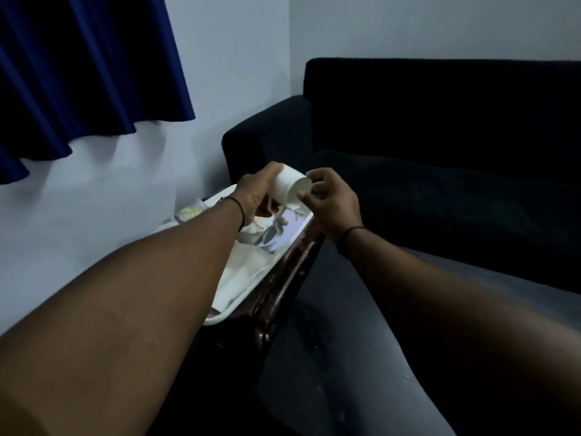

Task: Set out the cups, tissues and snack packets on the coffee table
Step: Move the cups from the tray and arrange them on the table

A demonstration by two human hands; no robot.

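Two bare forearms reach forward over a dim corner, each wrist ringed by a thin dark band. Behind them stands a dark sofa [440, 136], its armrest close to the far end of a dark wooden coffee table [283, 278], and a blue curtain [78, 73] hangs against the pale wall on the left. On the table rests a white tray [217, 319] whose bed carries a floral print, with pale crumpled material, perhaps tissues, lying in it; the left forearm hides much of the tray's near side. Above the far end of the tray, a stack of white cups [290, 188] is held in the air, tilted on its side with the open mouth turned toward the right hand. The left hand [254, 196] grips the stack around its closed end, thumb on top and fingers curled beneath. The right hand [330, 199] meets the mouth of the stack, its thumb and forefinger pinching the rim of the outermost cup while the other fingers curl loosely behind. How many cups the stack holds cannot be told.
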